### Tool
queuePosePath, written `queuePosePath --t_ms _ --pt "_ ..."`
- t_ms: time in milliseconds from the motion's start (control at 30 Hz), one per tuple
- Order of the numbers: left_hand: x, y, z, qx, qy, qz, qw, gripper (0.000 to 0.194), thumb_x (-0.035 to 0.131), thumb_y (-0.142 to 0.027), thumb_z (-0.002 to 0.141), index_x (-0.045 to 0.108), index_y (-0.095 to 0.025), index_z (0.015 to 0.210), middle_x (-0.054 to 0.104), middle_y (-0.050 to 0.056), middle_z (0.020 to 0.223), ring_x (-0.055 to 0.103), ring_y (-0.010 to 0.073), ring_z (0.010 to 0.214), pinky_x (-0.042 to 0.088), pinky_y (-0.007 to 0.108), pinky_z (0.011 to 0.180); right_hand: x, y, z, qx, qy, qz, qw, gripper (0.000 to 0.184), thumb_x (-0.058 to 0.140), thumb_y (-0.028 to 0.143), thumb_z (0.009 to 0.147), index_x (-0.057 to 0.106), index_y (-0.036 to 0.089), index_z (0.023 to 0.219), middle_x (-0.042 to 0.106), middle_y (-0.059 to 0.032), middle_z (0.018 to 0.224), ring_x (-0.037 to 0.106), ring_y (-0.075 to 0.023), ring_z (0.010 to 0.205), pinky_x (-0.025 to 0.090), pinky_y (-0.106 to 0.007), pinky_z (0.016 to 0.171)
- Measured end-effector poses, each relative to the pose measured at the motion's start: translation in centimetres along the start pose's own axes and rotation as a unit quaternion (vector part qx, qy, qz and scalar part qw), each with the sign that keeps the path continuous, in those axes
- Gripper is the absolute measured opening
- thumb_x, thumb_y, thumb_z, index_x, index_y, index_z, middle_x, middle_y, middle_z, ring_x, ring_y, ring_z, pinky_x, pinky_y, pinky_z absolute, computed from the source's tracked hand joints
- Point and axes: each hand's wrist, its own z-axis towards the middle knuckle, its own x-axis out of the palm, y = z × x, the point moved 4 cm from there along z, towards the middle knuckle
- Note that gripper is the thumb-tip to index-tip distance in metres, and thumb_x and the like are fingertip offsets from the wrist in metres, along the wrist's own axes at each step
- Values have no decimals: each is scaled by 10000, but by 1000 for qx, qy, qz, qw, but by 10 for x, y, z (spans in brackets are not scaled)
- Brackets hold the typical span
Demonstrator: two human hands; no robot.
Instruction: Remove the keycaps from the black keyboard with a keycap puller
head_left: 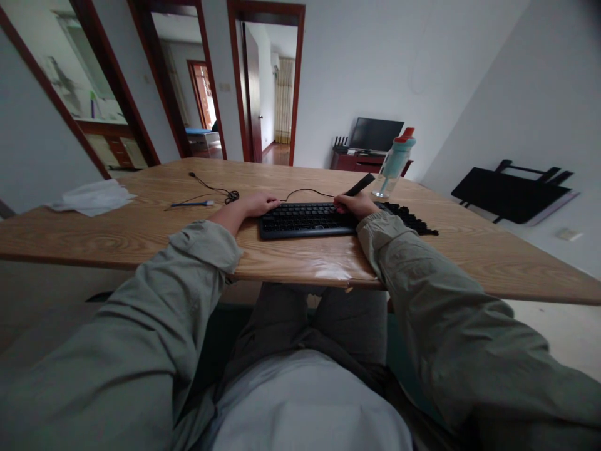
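A black keyboard (307,220) lies on the wooden table in front of me. My left hand (258,204) is at its back left corner, fingers closed against the edge. My right hand (354,204) is over the keyboard's right part and grips a black stick-like handle (361,184) that slants up to the right. The working end of this handle is low over the keys and too small to make out. Right of the keyboard, partly behind my right wrist, lies a dark heap of small black pieces (410,220), perhaps keycaps.
A clear bottle (393,164) with a red and teal top stands behind my right hand. On the left are a thin blue brush-like stick (191,203), a coiled black cable (231,196) and white crumpled tissue (96,197). The wooden table's front edge (300,275) is close to my body.
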Motion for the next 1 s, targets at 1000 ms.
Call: queuePosePath --t_ms 1000 --pt "13 -142 -13 160 -45 134 977 806 437 -804 762 511 -306 1391 430 91 1500 357 356 1352 142 565 1139 -1 55 -25 -226 -10 -232 946 309 619 459 777 678 156 784 656 -40 700 557 -156 648 416 -288 616"
